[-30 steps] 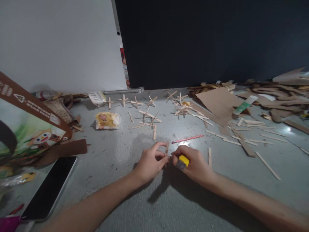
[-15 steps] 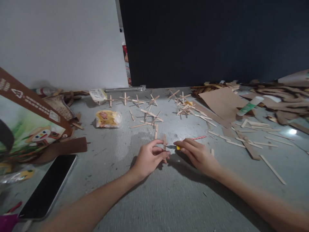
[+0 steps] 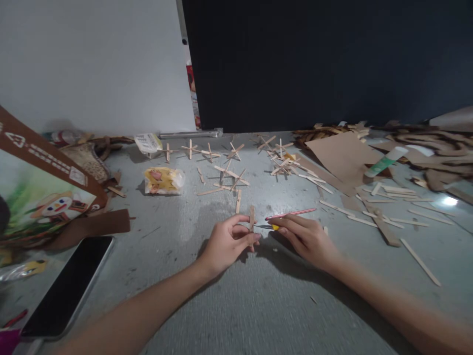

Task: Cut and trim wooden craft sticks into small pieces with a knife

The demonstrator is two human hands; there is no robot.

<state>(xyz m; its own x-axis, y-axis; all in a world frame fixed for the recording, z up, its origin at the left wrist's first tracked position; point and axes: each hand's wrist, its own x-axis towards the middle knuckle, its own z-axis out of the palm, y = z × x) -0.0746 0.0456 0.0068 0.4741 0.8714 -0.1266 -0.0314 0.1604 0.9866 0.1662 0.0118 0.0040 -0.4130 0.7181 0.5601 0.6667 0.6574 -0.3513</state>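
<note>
On the grey floor, my left hand (image 3: 226,244) pinches a short wooden craft stick (image 3: 252,217) and holds it down flat. My right hand (image 3: 306,238) is closed round a yellow utility knife (image 3: 274,227). The knife's thin blade points left and meets the stick just beside my left fingertips. A pink pencil (image 3: 290,214) lies right behind my right hand. Most of the knife's body is hidden under my fingers.
Several glued stick crosses (image 3: 231,175) and loose sticks (image 3: 373,213) lie beyond the hands. Cardboard sheets (image 3: 342,158) and a glue tube (image 3: 385,161) are at the right. A snack packet (image 3: 163,180), a printed box (image 3: 40,197) and a phone (image 3: 64,288) lie at the left.
My right hand turned the yellow knife from a raised grip down to the floor, with the blade now against the stick. My left hand kept the stick in place.
</note>
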